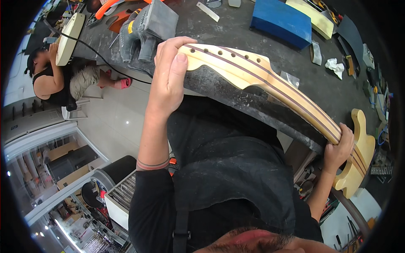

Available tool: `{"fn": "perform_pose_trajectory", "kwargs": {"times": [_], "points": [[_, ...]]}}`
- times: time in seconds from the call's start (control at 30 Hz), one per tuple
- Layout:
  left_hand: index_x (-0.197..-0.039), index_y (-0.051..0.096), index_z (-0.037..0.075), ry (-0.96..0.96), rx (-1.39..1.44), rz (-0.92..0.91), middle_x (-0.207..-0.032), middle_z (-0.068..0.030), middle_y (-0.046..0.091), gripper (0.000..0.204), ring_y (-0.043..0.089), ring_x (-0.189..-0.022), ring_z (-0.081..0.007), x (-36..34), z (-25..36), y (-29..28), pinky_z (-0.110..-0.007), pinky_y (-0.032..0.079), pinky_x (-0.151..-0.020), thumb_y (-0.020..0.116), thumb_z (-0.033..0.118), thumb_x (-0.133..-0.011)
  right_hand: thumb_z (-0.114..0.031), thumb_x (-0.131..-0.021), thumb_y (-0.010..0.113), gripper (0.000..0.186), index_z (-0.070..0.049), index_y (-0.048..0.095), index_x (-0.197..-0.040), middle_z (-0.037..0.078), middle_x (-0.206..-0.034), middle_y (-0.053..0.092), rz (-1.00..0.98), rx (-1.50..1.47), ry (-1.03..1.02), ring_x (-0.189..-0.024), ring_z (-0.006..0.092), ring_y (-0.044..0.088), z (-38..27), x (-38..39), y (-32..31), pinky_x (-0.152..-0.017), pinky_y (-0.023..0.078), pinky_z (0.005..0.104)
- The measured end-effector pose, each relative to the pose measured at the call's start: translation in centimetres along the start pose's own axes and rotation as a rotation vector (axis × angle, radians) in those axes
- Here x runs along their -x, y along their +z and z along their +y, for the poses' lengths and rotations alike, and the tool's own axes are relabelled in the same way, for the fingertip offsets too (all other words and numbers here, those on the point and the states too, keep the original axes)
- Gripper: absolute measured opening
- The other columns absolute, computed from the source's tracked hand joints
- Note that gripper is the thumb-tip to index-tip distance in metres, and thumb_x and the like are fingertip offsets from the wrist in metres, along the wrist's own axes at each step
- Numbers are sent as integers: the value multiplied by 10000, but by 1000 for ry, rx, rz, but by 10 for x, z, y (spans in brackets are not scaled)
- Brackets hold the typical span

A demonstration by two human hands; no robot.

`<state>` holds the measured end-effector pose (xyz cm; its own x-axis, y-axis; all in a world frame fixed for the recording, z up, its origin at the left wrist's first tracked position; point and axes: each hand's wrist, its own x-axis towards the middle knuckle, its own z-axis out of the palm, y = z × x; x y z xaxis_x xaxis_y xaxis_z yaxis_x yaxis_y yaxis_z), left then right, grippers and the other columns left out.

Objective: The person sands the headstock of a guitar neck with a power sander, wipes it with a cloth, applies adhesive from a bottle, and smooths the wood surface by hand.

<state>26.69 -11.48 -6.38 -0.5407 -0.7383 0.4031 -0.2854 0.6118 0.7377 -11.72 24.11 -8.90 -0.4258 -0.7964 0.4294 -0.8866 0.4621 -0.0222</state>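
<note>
An unfinished pale-wood guitar point(295, 97) with dark lengthwise stripes lies across my front, above the near edge of the workbench. Its headstock point(230, 59) has a row of several tuner holes and points left. My left hand point(169, 76) is closed around the tip of the headstock, thumb on the upper face. Farther right, my right hand point(339, 147) wraps round the neck close to the body point(358, 168). The fingers on the underside are hidden.
On the dark workbench point(202, 29) are a grey power sander point(145, 31), a blue block point(281, 23), a crumpled white tissue point(334, 67) and a metal strip point(208, 12). A black cable point(97, 52) crosses the left side. Another person point(52, 80) sits at the far left, holding a pale guitar body point(69, 39).
</note>
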Motion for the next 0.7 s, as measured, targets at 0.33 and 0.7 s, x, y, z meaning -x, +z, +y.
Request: {"fn": "perform_pose_trajectory", "kwargs": {"times": [0.33, 0.7], "points": [[-1553, 653, 108, 210, -777, -78, -1633, -72, 621, 743, 467, -1601, -314, 25, 56, 22, -632, 6, -1352, 606, 651, -1047, -601, -883, 771, 863, -82, 609, -1554, 208, -1464, 603, -230, -293, -204, -1375, 456, 542, -61, -55, -25, -1216, 382, 557], [-1487, 720, 168, 105, -912, 25, -1567, -17, 683, 699, 510, -1570, -284, 25, 57, 8, -659, -84, -1331, 674, 665, -997, -461, -761, 873, 568, -17, 678, -1058, 185, -968, 637, -603, -502, -242, -939, 417, 636, -116, -125, -12, -835, 497, 481]]}}
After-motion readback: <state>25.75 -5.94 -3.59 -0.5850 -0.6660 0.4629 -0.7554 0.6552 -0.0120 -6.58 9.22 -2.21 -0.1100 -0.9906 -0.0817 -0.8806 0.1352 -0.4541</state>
